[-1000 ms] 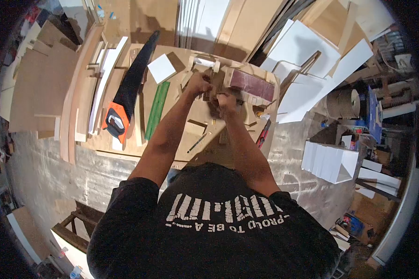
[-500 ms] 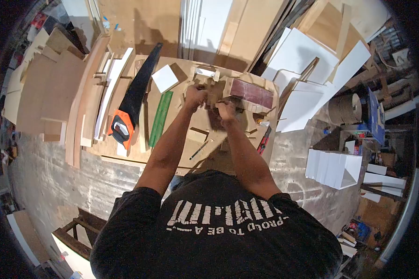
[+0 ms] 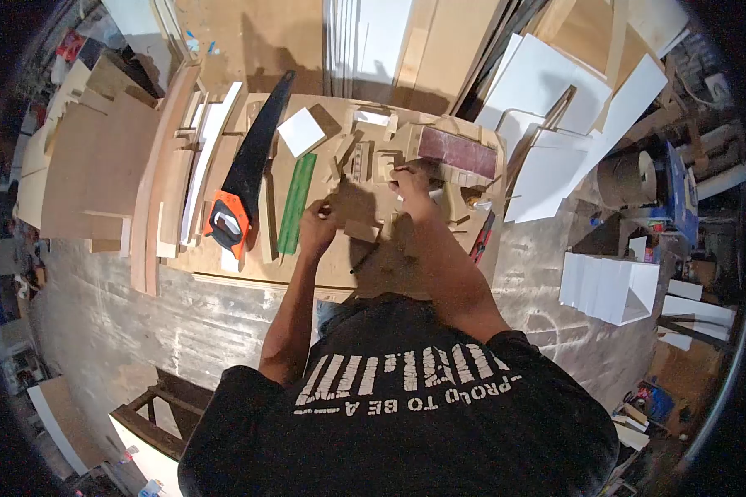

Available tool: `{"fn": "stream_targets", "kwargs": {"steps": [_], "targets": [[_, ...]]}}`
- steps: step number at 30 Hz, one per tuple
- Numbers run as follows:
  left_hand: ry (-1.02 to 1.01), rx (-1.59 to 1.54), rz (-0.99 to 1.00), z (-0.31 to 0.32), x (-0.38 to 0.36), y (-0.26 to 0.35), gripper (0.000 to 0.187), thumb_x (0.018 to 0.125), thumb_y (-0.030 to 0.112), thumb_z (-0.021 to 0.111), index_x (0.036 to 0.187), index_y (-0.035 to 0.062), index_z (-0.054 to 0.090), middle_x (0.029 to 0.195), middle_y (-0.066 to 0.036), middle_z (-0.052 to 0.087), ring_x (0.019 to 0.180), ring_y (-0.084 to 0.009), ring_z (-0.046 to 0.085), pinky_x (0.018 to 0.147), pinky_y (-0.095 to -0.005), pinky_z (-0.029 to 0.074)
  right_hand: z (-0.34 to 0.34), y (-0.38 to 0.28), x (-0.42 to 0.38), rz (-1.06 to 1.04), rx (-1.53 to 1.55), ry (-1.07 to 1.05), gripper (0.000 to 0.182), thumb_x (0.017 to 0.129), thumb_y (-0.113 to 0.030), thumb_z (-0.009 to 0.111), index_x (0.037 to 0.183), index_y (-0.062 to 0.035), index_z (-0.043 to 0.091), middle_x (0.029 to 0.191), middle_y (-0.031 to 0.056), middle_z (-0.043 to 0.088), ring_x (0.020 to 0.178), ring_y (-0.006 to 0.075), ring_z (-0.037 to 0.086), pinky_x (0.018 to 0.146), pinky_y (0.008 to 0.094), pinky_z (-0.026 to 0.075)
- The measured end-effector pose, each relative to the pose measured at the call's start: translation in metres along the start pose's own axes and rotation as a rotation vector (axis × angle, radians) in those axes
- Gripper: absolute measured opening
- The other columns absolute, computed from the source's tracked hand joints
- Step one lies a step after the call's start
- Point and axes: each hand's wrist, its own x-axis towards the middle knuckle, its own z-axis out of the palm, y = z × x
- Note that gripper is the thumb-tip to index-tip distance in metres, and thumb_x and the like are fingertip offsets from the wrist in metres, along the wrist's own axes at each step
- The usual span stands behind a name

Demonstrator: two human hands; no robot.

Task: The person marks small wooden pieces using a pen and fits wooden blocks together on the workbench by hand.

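My left hand (image 3: 317,228) is over the workbench (image 3: 265,277), right of a green strip (image 3: 297,205). Its fingers are curled together, and whatever they pinch is too small to make out. Further forward, my right hand (image 3: 411,184) has its fingers closed at the near edge of a small wooden block (image 3: 386,163). Left of that block lies a notched wooden piece (image 3: 361,161), with a slanted wood strip (image 3: 339,156) beside it. A flat wood offcut (image 3: 361,231) lies between my forearms. Behind my right hand is a block faced with dark red sandpaper (image 3: 457,154).
A handsaw (image 3: 244,186) with an orange handle lies at the bench's left, near a white square tile (image 3: 301,132). A red utility knife (image 3: 482,238) sits near the right edge. Wood boards (image 3: 112,157) stand left, white panels (image 3: 547,170) right.
My left hand has drawn back toward me and left, away from the wooden pieces. My right hand has moved slightly forward and right. The notched piece and small block are now uncovered.
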Motion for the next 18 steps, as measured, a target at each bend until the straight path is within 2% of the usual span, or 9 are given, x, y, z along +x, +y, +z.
{"fn": "stream_targets", "kwargs": {"steps": [2,5,8,11,13,14,15,17,18], "targets": [[0.01,0.074,0.006,-0.012,-0.013,-0.012,0.035,0.082,0.012,0.067,0.113,-0.0042,0.068,0.097,-0.023,0.072,0.084,-0.0321,0.072,0.076,-0.0399,0.056,0.013,-0.026,-0.021,0.147,0.104,0.099,0.013,0.084,-0.001,0.069,0.095,-0.0014,0.063,0.099,0.0085,0.062,0.092,0.0231,0.062,0.079,0.034,0.06],[-0.013,0.217,0.041,-0.021,-0.027,0.017,0.032,0.082,0.013,0.068,0.109,-0.0033,0.07,0.096,-0.026,0.07,0.087,-0.0365,0.071,0.076,-0.0414,0.056,-0.001,-0.013,-0.01,0.104,0.099,-0.028,0.014,0.084,-0.002,0.07,0.096,-0.0021,0.064,0.099,0.0082,0.063,0.091,0.0219,0.062,0.079,0.0328,0.06],[-0.053,0.479,0.094,-0.019,-0.017,-0.008,0.031,0.083,0.016,0.068,0.108,-0.0027,0.07,0.093,-0.028,0.069,0.085,-0.0387,0.07,0.074,-0.0425,0.055,0.004,-0.025,-0.027,0.125,0.093,0.037,0.014,0.085,-0.003,0.071,0.098,-0.0031,0.064,0.1,0.0086,0.063,0.092,0.0212,0.062,0.08,0.0324,0.06],[0.022,0.529,0.169,-0.022,-0.021,0.0,0.029,0.084,0.016,0.068,0.105,-0.0028,0.07,0.092,-0.029,0.068,0.082,-0.041,0.069,0.072,-0.0439,0.055,0.003,-0.029,-0.056,0.063,0.225,-0.041,0.013,0.088,-0.003,0.069,0.101,-0.0017,0.065,0.102,0.0096,0.064,0.094,0.0201,0.062,0.081,0.0299,0.058],[0.038,0.327,0.216,-0.021,-0.023,0.016,0.026,0.088,0.021,0.069,0.101,-0.0014,0.069,0.087,-0.02,0.07,0.078,-0.0309,0.069,0.066,-0.039,0.054,0.001,-0.021,-0.072,-0.152,0.133,-0.186,0.014,0.091,-0.004,0.067,0.104,-0.0004,0.064,0.104,0.0099,0.064,0.097,0.0205,0.062,0.084,0.0308,0.057],[0.044,0.228,0.235,-0.021,-0.026,0.025,0.026,0.09,0.023,0.069,0.099,-0.0007,0.069,0.084,-0.015,0.071,0.076,-0.0259,0.07,0.064,-0.0365,0.053,0.001,-0.016,-0.08,-0.155,0.144,-0.222,0.015,0.091,-0.004,0.066,0.106,0.0002,0.064,0.105,0.0101,0.064,0.098,0.0206,0.062,0.086,0.0314,0.056],[-0.017,0.021,0.119,-0.02,-0.029,0.042,0.025,0.09,0.023,0.07,0.1,0.0,0.069,0.087,-0.013,0.071,0.077,-0.0235,0.069,0.064,-0.0348,0.053,0.003,-0.014,-0.09,-0.157,0.155,-0.259,0.016,0.092,-0.005,0.066,0.107,0.0008,0.063,0.106,0.0102,0.064,0.099,0.0207,0.062,0.088,0.0321,0.055],[-0.139,-0.393,-0.118,-0.016,-0.038,0.078,0.024,0.091,0.022,0.071,0.103,0.0015,0.068,0.092,-0.008,0.071,0.08,-0.0186,0.068,0.065,-0.0314,0.054,0.012,-0.03,-0.119,0.04,0.291,-0.26,0.019,0.093,-0.007,0.065,0.11,0.002,0.062,0.107,0.0102,0.063,0.102,0.0209,0.062,0.091,0.0338,0.054],[-0.162,-0.423,-0.081,-0.012,-0.042,0.083,0.023,0.091,0.021,0.071,0.104,0.002,0.068,0.094,-0.006,0.071,0.082,-0.017,0.068,0.066,-0.0307,0.054,0.008,-0.022,-0.127,-0.14,0.144,-0.308,0.02,0.094,-0.008,0.065,0.11,0.002,0.061,0.107,0.0103,0.063,0.102,0.0207,0.062,0.091,0.0342,0.053]]}}
